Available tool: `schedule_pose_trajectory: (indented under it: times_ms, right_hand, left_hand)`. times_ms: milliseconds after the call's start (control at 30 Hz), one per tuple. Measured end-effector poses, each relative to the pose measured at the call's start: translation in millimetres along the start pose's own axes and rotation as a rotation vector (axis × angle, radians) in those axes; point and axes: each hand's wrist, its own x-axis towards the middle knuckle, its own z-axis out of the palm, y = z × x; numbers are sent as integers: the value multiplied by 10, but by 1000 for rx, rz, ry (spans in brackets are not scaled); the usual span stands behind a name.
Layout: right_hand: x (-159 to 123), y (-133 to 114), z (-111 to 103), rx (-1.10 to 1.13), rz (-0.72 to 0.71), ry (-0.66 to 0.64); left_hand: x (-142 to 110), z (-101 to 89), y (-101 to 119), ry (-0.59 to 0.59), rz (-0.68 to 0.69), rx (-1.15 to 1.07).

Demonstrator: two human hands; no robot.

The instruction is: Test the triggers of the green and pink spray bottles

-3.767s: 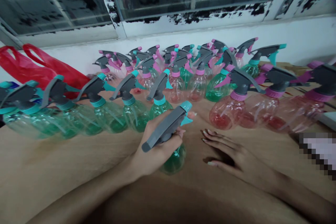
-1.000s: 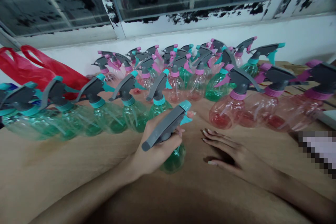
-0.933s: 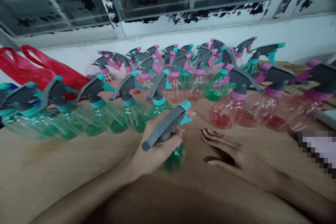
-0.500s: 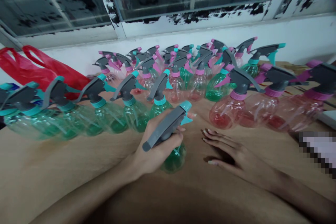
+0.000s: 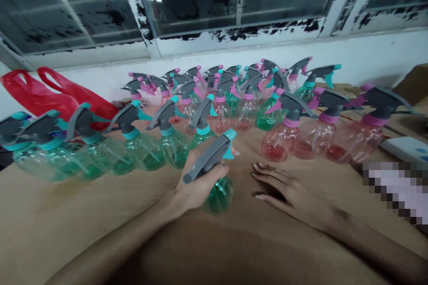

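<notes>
My left hand (image 5: 197, 182) is wrapped round the neck of a green spray bottle (image 5: 219, 198), just under its grey and teal trigger head. The bottle stands upright, with its lower part showing beyond my thumb. To the right, my right hand (image 5: 284, 189) lies with fingers stretched out and apart on the brown tabletop (image 5: 133, 213), holding nothing. A row of green spray bottles (image 5: 147, 153) runs off to the left of my left hand. Just beyond my right fingertips stand several pink spray bottles (image 5: 279, 142) with grey and pink heads.
More pink and green spray bottles (image 5: 220, 113) crowd the back by the white wall (image 5: 361, 53). A red plastic bag (image 5: 63, 93) lies at the back left. On the right are a white box (image 5: 406, 148) and a blurred-out patch (image 5: 397, 191). Windows (image 5: 240, 0) rise behind.
The camera view has shifted slightly, tilting up and to the right. My left hand still grips the green spray bottle, and my right hand stays spread on the table.
</notes>
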Motion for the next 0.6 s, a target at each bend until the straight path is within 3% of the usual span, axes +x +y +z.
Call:
schedule_pose_trajectory:
  times_ms: [133, 333, 467, 600]
  right_hand:
    - [17, -102, -81, 7, 4, -42]
    - [102, -481, -247, 76, 152, -24]
    - [258, -661, -280, 108, 166, 119]
    - [411, -664, -247, 33, 219, 248]
  left_hand:
    - [39, 46, 31, 68, 51, 19]
    - [141, 188, 33, 111, 98, 60]
    - [299, 342, 27, 123, 153, 32]
    - [479, 483, 34, 116, 197, -8]
